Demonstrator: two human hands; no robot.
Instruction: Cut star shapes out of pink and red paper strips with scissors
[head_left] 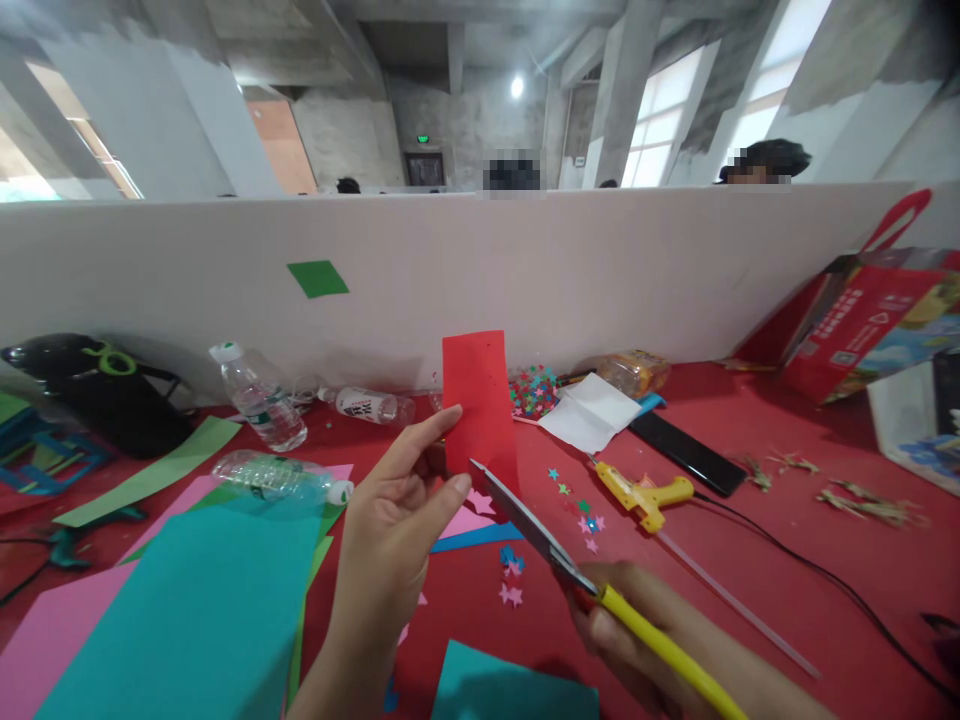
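Pinched between the thumb and fingers of my left hand (401,500) is a strip of red paper (480,395), held upright above the table. My right hand (637,620) grips scissors (540,535) with yellow handles. Their blades look closed together, and the tip points up and left at the lower part of the red paper; I cannot tell whether it touches. Below the blades lie small pink and blue paper stars (512,590) and a blue strip (480,538). A teal sheet (514,685) lies at the near edge between my hands.
On the red table (750,560), a yellow glue gun (645,495) with a cord lies right, near a black phone (686,452). Coloured sheets (202,590) and plastic bottles (262,400) occupy the left. A white partition (390,270) runs behind; a red bag (870,320) stands far right.
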